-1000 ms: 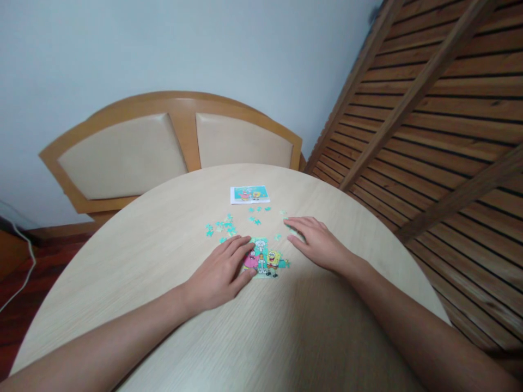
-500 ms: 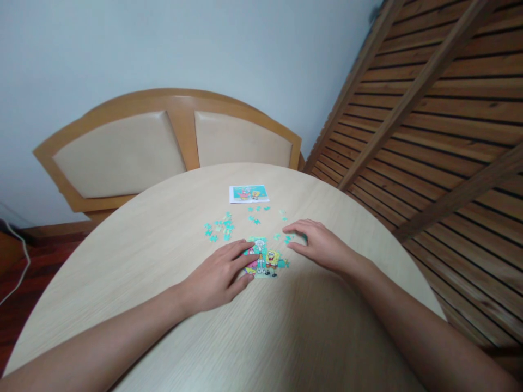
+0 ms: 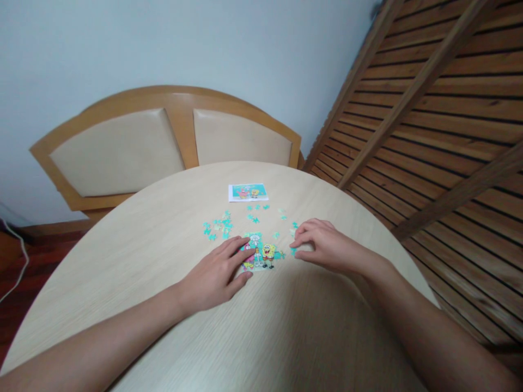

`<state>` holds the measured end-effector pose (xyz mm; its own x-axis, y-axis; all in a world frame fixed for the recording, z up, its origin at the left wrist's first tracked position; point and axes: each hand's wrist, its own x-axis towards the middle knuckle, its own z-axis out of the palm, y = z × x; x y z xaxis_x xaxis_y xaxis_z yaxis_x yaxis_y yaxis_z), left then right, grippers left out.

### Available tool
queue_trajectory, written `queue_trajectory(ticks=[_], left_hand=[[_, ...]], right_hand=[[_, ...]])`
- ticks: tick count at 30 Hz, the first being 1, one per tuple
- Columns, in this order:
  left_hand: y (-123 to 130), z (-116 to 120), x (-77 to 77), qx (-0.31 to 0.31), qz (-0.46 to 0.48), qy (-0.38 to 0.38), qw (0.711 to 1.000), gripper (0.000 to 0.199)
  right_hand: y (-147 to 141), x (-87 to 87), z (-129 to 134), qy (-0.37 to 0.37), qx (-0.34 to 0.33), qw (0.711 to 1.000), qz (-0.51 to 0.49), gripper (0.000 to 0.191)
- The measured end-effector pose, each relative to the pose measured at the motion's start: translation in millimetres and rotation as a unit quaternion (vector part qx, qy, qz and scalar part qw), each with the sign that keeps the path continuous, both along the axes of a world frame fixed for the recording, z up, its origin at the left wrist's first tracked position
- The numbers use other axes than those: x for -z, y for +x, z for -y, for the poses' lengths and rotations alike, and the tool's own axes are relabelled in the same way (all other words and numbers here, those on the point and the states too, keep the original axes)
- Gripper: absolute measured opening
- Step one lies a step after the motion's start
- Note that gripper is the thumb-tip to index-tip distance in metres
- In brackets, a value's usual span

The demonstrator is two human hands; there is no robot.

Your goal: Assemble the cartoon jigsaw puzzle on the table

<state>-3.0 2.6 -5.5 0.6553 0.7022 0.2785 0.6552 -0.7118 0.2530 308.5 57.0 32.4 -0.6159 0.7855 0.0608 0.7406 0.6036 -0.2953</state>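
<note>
Cable (image 3: 25, 255): white, hanging at the far left.
Seat back (image 3: 186, 128): wood frame, two pale panels, behind the worktop (image 3: 134, 239), which is round and light wood.
Left hand (image 3: 220, 272): palm down, fingers loosely spread over the left part of the puzzle, thumb apart from them; nothing gripped.
Left pieces (image 3: 218, 225): a scattered teal group, beyond the left hand.
Picture card (image 3: 249, 192): flat, beyond the puzzle, showing cartoon figures on teal.
Puzzle (image 3: 268, 252): partly joined, flat between the hands, with pink, pale and yellow figures; its left side is partly covered.
Middle pieces (image 3: 255, 219): a few loose teal ones, between card and puzzle.
Right hand (image 3: 304, 243): fingers curled, a moderate gap to the thumb; teal bits at the fingertips, whether touched I cannot tell.
Slatted panel (image 3: 441, 109): brown wood, far right.
</note>
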Motion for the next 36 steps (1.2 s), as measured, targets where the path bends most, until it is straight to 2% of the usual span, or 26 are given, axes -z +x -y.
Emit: queue_trajectory(ticks=[5, 11, 14, 17, 20, 26, 36], left_hand=[[0, 0, -0.7, -0.001, -0.003, -0.002, 1.0, 0.044], [0, 1, -1.6, -0.001, -0.001, -0.001, 1.0, 0.043], [0, 0, -1.3, -0.003, -0.004, 0.002, 1.0, 0.043], [0, 0, -1.2, -0.003, -0.015, 0.004, 1.0, 0.043], [0, 0, -0.7, -0.001, -0.009, 0.004, 1.0, 0.043], [-1, 0, 0.5, -0.001, -0.008, 0.005, 1.0, 0.043], [-1, 0, 1.1, 0.0, 0.006, 0.003, 1.0, 0.043]], right_hand=[[-11, -11.4, 11, -0.065, -0.065, 0.995, 0.034, 0.013], [-26, -15.2, 20, -0.086, -0.128, 0.988, 0.018, 0.017], [-28, -14.6, 20, -0.091, -0.11, 0.99, -0.001, 0.023], [-27, -14.5, 20, -0.1, -0.081, 0.992, -0.001, 0.017], [-26, -15.9, 21, -0.104, -0.081, 0.991, 0.013, 0.012], [-30, -17.1, 26, -0.097, -0.06, 0.993, 0.011, 0.018], [-25, -12.2, 19, -0.127, -0.007, 0.992, 0.0, 0.014]])
